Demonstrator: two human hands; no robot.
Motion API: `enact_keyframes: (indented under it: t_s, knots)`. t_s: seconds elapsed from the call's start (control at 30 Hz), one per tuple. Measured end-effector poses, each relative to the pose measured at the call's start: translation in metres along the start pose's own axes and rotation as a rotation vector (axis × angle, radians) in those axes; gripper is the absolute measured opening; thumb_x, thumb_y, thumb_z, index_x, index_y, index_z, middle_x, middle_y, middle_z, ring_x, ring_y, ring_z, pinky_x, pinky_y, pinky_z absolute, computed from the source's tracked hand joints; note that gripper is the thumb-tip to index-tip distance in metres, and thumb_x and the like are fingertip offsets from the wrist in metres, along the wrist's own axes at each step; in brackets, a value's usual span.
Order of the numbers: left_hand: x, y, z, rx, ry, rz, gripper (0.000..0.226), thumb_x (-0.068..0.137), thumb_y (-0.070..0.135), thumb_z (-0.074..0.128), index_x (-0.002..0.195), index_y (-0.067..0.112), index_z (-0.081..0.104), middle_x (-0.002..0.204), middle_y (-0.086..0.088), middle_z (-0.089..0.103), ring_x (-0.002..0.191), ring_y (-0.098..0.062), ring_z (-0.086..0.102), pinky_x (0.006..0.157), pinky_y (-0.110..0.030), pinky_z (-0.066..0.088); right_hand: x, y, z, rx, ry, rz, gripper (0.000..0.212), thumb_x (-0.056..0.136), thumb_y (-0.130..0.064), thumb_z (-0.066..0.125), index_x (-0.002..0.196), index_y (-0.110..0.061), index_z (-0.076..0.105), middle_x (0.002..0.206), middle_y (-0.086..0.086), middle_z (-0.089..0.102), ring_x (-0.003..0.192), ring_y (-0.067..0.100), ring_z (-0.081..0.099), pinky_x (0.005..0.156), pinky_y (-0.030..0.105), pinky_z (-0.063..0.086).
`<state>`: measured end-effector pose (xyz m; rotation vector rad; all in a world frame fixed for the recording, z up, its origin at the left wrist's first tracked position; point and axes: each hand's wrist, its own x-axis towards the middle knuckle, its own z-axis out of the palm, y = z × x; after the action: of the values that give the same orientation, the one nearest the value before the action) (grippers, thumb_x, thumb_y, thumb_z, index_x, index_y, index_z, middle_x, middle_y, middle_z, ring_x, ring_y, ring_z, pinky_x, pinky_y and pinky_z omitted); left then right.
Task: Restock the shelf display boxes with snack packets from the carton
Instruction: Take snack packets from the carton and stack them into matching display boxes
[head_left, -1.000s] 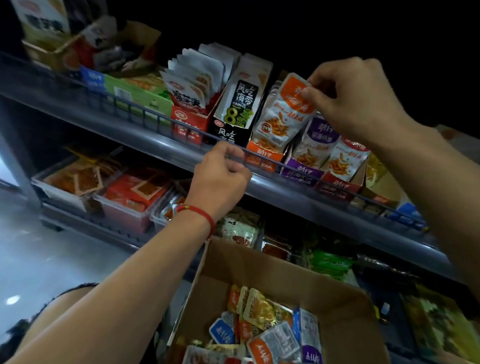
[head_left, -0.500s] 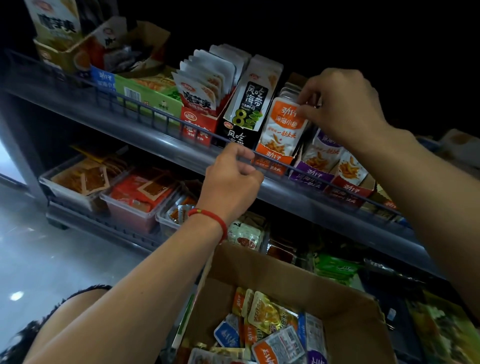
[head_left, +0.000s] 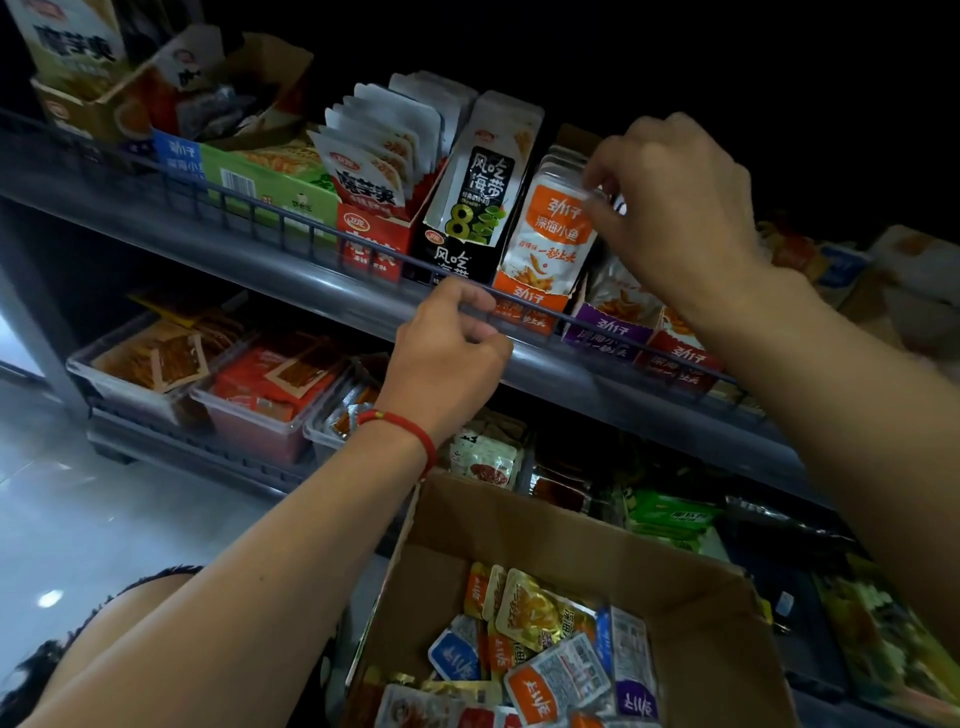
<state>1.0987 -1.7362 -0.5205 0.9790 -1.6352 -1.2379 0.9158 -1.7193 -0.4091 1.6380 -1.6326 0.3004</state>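
An orange display box (head_left: 524, 306) on the upper shelf holds a row of orange-and-white snack packets (head_left: 553, 234). My right hand (head_left: 675, 208) pinches the top right corner of the front packet, which stands upright in the box. My left hand (head_left: 447, 353) grips the wire rail (head_left: 291, 228) along the shelf's front edge, just left of that box. Below, an open brown carton (head_left: 571, 540) holds several mixed packets in orange, blue, purple and gold (head_left: 545, 654).
Purple (head_left: 608, 332) and red (head_left: 680, 358) display boxes stand right of the orange one; black (head_left: 462, 260) and red (head_left: 369, 244) boxes stand to its left. Clear tubs (head_left: 260, 410) of red snacks line the lower shelf. Grey floor (head_left: 78, 519) lies at left.
The front orange packet went from tilted right to standing upright in its box, my right hand moving down and left with it. My left hand stayed on the rail.
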Motion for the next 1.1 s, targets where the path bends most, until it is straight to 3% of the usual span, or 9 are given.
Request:
enact_keyframes:
  t_s: [0.27, 0.37, 0.43, 0.5, 0.6, 0.7, 0.83, 0.97, 1.1]
  knots:
    - [-0.015, -0.012, 0.022, 0.226, -0.159, 0.061, 0.014, 0.091, 0.01, 0.059, 0.093, 0.023, 0.062, 0.081, 0.002, 0.065, 0.07, -0.013, 0.061, 0.057, -0.018, 0.047, -0.094, -0.012, -0.033, 0.187, -0.133, -0.112, 0.019, 0.097, -0.027, 0.056, 0.109, -0.016, 0.064, 0.104, 0.006, 0.065, 0.097, 0.031, 0.061, 0.065, 0.043, 0.052]
    - [-0.035, -0.02, 0.039, 0.454, -0.397, 0.083, 0.014, 0.091, 0.016, 0.064, 0.101, 0.025, 0.064, 0.091, 0.006, 0.067, 0.079, -0.009, 0.062, 0.068, -0.022, 0.049, -0.152, -0.009, -0.029, 0.289, -0.323, -0.047, 0.015, 0.097, -0.03, 0.058, 0.107, -0.021, 0.065, 0.102, -0.001, 0.065, 0.092, 0.023, 0.062, 0.066, 0.036, 0.051]
    - [-0.046, -0.036, 0.051, 0.764, -0.636, 0.163, 0.023, 0.091, 0.024, 0.064, 0.114, 0.027, 0.063, 0.104, 0.004, 0.068, 0.094, -0.015, 0.063, 0.077, -0.028, 0.051, -0.196, -0.006, -0.02, 0.348, -0.448, 0.029, 0.016, 0.096, -0.032, 0.058, 0.107, -0.024, 0.066, 0.102, -0.004, 0.066, 0.093, 0.019, 0.064, 0.07, 0.037, 0.055]
    - [-0.058, -0.051, 0.063, 1.014, -0.905, 0.18, 0.031, 0.092, 0.03, 0.062, 0.122, 0.026, 0.06, 0.113, 0.0, 0.067, 0.104, -0.02, 0.064, 0.084, -0.031, 0.054, -0.236, -0.003, -0.009, 0.359, -0.643, 0.065, 0.017, 0.098, -0.036, 0.055, 0.109, -0.028, 0.065, 0.104, -0.006, 0.064, 0.094, 0.017, 0.063, 0.076, 0.039, 0.055]
    - [-0.079, -0.069, 0.084, 1.199, -1.201, 0.075, 0.041, 0.098, 0.03, 0.057, 0.137, 0.02, 0.053, 0.132, -0.006, 0.062, 0.115, -0.023, 0.061, 0.09, -0.029, 0.05, -0.274, 0.007, 0.004, 0.465, -1.119, 0.103, 0.021, 0.098, -0.04, 0.059, 0.117, -0.032, 0.062, 0.106, -0.009, 0.066, 0.097, 0.011, 0.065, 0.084, 0.038, 0.056]
    - [-0.107, -0.088, 0.106, 1.231, -1.333, -0.019, 0.044, 0.102, 0.019, 0.054, 0.145, 0.009, 0.048, 0.152, -0.012, 0.044, 0.128, -0.027, 0.05, 0.098, -0.027, 0.041, -0.285, 0.016, 0.005, 0.596, -1.42, 0.08, 0.038, 0.097, -0.04, 0.064, 0.132, -0.027, 0.06, 0.113, -0.007, 0.068, 0.1, 0.009, 0.064, 0.09, 0.032, 0.054]
    - [-0.136, -0.138, 0.138, 1.093, -1.409, 0.004, 0.035, 0.094, 0.026, 0.067, 0.129, 0.019, 0.064, 0.127, -0.004, 0.067, 0.113, -0.021, 0.063, 0.089, -0.02, 0.045, -0.286, 0.028, 0.005, 0.688, -1.362, 0.135, 0.046, 0.096, -0.042, 0.065, 0.139, -0.028, 0.055, 0.117, -0.009, 0.068, 0.101, 0.008, 0.064, 0.088, 0.029, 0.052]
    - [-0.15, -0.164, 0.158, 0.983, -1.341, -0.02, 0.03, 0.094, 0.037, 0.064, 0.118, 0.018, 0.066, 0.117, -0.003, 0.07, 0.102, -0.021, 0.066, 0.091, -0.036, 0.054, -0.279, 0.04, 0.002, 0.708, -1.275, 0.171, 0.048, 0.096, -0.043, 0.066, 0.139, -0.026, 0.055, 0.113, -0.009, 0.073, 0.1, 0.007, 0.065, 0.087, 0.026, 0.049]
    - [-0.152, -0.171, 0.166, 0.923, -1.232, -0.079, 0.016, 0.091, 0.03, 0.068, 0.101, 0.017, 0.069, 0.103, -0.003, 0.071, 0.093, -0.019, 0.066, 0.085, -0.036, 0.056, -0.281, 0.043, -0.004, 0.719, -1.271, 0.173, 0.048, 0.097, -0.044, 0.064, 0.141, -0.028, 0.054, 0.113, -0.009, 0.073, 0.099, 0.006, 0.063, 0.079, 0.023, 0.046]
